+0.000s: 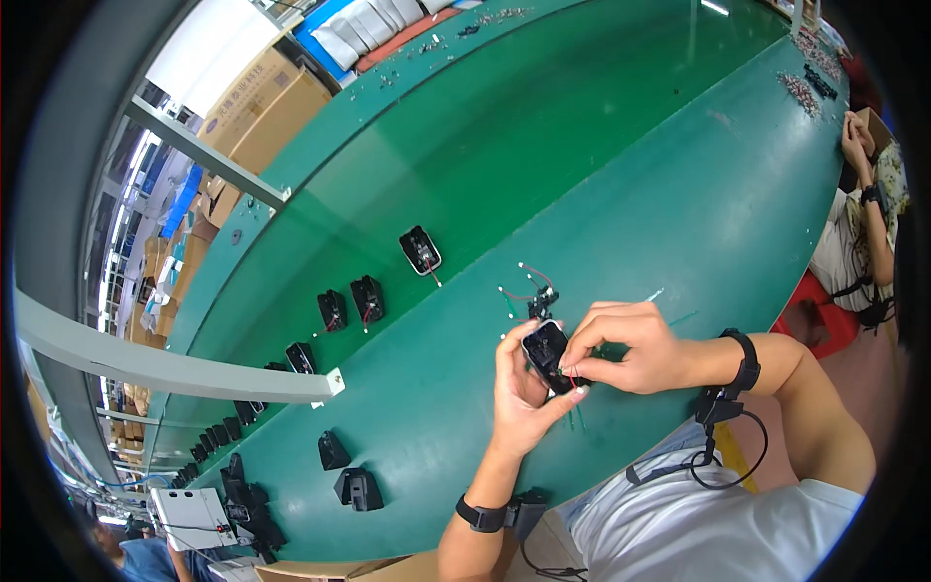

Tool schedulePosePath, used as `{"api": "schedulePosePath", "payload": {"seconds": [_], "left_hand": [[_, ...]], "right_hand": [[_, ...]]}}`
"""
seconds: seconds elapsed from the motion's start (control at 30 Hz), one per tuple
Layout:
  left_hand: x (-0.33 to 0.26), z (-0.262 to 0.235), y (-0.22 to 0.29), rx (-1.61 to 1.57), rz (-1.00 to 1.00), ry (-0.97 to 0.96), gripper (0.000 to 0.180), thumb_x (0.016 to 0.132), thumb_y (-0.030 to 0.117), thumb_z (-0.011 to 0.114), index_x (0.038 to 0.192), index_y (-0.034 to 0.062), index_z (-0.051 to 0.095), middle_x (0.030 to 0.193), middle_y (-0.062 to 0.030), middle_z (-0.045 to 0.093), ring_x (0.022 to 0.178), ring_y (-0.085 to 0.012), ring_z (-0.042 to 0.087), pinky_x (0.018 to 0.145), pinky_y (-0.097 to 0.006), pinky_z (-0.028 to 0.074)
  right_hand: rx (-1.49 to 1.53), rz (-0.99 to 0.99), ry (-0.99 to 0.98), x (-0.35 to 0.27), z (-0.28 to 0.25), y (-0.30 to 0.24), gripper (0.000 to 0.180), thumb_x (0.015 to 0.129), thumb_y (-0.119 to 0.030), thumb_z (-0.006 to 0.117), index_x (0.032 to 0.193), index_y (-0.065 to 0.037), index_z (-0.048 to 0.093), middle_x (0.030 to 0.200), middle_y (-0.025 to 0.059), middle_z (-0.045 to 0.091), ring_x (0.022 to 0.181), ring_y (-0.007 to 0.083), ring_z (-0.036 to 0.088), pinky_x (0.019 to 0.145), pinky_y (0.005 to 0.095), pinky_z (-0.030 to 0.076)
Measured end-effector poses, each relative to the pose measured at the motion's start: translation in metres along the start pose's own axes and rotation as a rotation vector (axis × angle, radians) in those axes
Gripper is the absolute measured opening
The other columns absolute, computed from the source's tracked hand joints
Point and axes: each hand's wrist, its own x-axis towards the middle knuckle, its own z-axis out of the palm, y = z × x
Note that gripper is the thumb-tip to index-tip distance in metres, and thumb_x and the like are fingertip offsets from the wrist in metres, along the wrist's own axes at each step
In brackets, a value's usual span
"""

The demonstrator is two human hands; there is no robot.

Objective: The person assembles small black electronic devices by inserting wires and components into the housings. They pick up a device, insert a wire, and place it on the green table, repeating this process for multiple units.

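My left hand [524,393] holds a small black plastic housing [546,350] with a white rim, just above the green table [630,194]. My right hand [621,344] pinches at red and green wires at the housing's lower edge. Both wrists wear black bands with cables. Beyond my hands, a small black part with red, green and white-tipped wires [531,291] lies on the table.
Several black housings [420,250] ride in a row on the darker green belt [504,126]. Two more black parts [359,488] sit at the near left. Another person [868,209] sits at the right. Cardboard boxes [262,107] stand beyond the belt.
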Motion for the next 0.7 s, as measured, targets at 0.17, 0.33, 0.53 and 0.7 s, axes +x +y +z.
{"api": "schedulePosePath", "payload": {"seconds": [0.17, 0.33, 0.53, 0.7], "left_hand": [[0.004, -0.007, 0.0, 0.032, -0.002, -0.014, 0.091, 0.071, -0.013, 0.08, 0.145, 0.0077, 0.032, 0.144, -0.019, 0.042, 0.128, -0.0254, 0.051, 0.106, -0.04, 0.048], [0.0, -0.003, 0.0, 0.022, -0.023, 0.012, 0.091, 0.071, -0.012, 0.081, 0.145, 0.0066, 0.032, 0.141, -0.0185, 0.045, 0.127, -0.0251, 0.052, 0.104, -0.039, 0.05], [0.003, -0.006, 0.0, 0.217, 0.022, 0.026, 0.088, 0.071, -0.01, 0.082, 0.144, 0.0026, 0.036, 0.139, -0.0135, 0.046, 0.126, -0.0223, 0.054, 0.1, -0.037, 0.053], [0.002, -0.003, 0.003, 0.27, 0.021, 0.019, 0.088, 0.069, -0.008, 0.084, 0.144, 0.0013, 0.038, 0.14, -0.0122, 0.045, 0.126, -0.0228, 0.054, 0.102, -0.037, 0.052]], "right_hand": [[-0.079, -0.085, -0.039, 0.004, -0.001, -0.001, 0.013, 0.077, -0.001, 0.077, 0.087, -0.004, 0.07, 0.083, 0.0068, 0.071, 0.075, 0.0231, 0.067, 0.07, 0.0344, 0.054], [-0.064, -0.012, -0.059, -0.001, 0.003, 0.004, 0.012, 0.078, -0.001, 0.076, 0.085, -0.006, 0.069, 0.083, 0.0056, 0.07, 0.075, 0.0231, 0.065, 0.071, 0.036, 0.054], [-0.208, -0.102, -0.096, 0.002, -0.002, 0.007, 0.012, 0.076, 0.001, 0.076, 0.084, -0.005, 0.071, 0.084, 0.0045, 0.073, 0.074, 0.02, 0.067, 0.065, 0.0316, 0.053], [-0.024, 0.097, -0.186, 0.006, -0.008, 0.007, 0.01, 0.077, -0.003, 0.075, 0.085, -0.005, 0.069, 0.083, 0.006, 0.071, 0.076, 0.0243, 0.066, 0.068, 0.0341, 0.054]]}}
